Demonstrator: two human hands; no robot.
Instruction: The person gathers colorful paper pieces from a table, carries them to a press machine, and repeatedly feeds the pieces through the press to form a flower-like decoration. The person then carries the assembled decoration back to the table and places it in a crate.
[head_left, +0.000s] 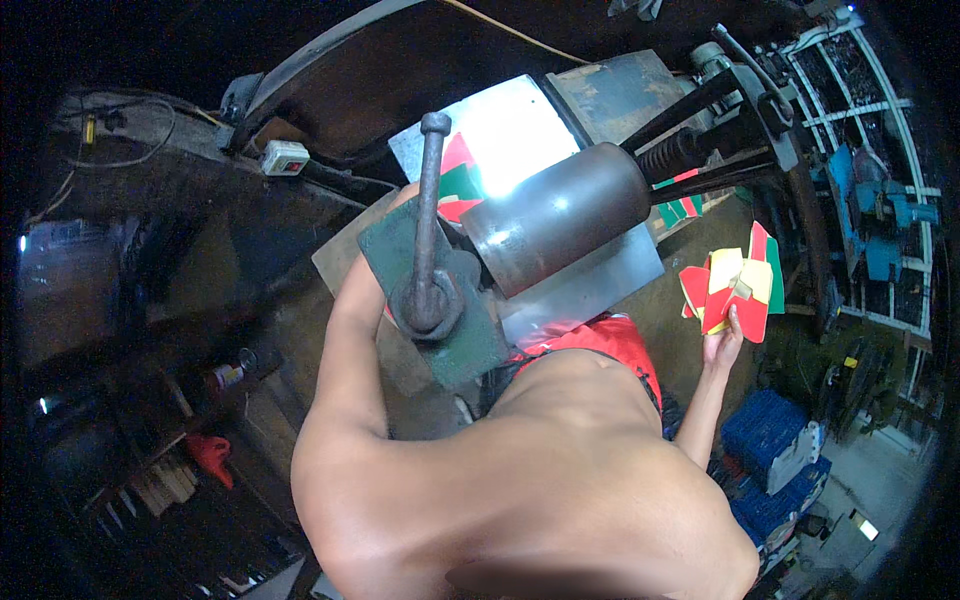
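1. Left hand (pixel 408 193), 11 o'clock, mostly behind green metal block (pixel 466 352); fingers: can't tell.
2. Right hand (pixel 723 345), 3 o'clock, fingers clamped on red-yellow-green pieces (pixel 752 284).
3. Steel roller (pixel 560 220), 1 o'clock; pale glare-lit tabletop (pixel 525 115), 12 o'clock.
4. White switch box (pixel 285 158), 10 o'clock.
5. Blue crates (pixel 765 430), 4 o'clock.
6. White grille (pixel 860 111), 2 o'clock.

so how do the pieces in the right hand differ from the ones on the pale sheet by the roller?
Colour: the held pieces show red, yellow and green; the sheet pieces show only red and green.
Pose: the held pieces are bunched and overlapping in the right hand's grip; the sheet pieces lie on the pale sheet.
Shared: both include red and green.
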